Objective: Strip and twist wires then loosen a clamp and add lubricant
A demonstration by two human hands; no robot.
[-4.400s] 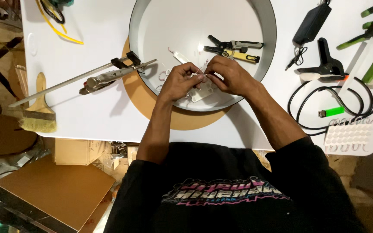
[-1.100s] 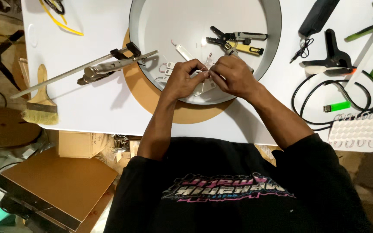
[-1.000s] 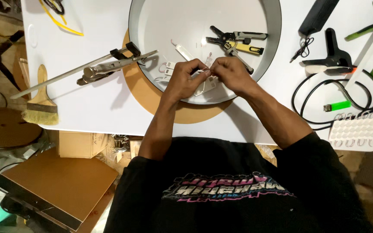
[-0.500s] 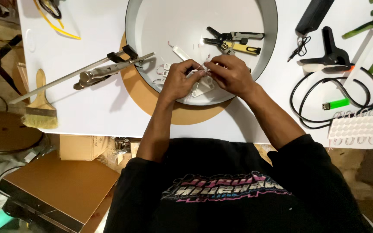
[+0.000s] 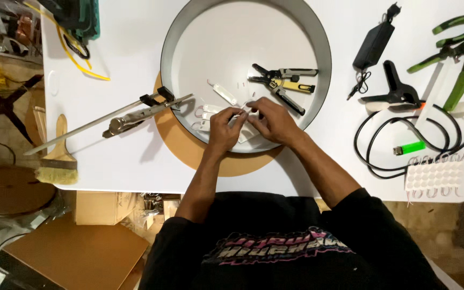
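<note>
Nearest the person, both hands meet over the near rim of the round white tray (image 5: 326, 64), which sits on a brown disc (image 5: 189, 153) at the near edge of the white table (image 5: 124, 166). The left hand (image 5: 224, 129) and right hand (image 5: 275, 121) have their fingertips pinched together on a small white piece (image 5: 244, 110), just inside the tray's near wall. Beside the left hand lie white clips (image 5: 204, 113). Farther in, mid-tray, lie pliers (image 5: 283, 80). A long metal clamp (image 5: 130, 115) reaches the tray's left rim. A brush (image 5: 57, 161) rests at the table's left edge.
</note>
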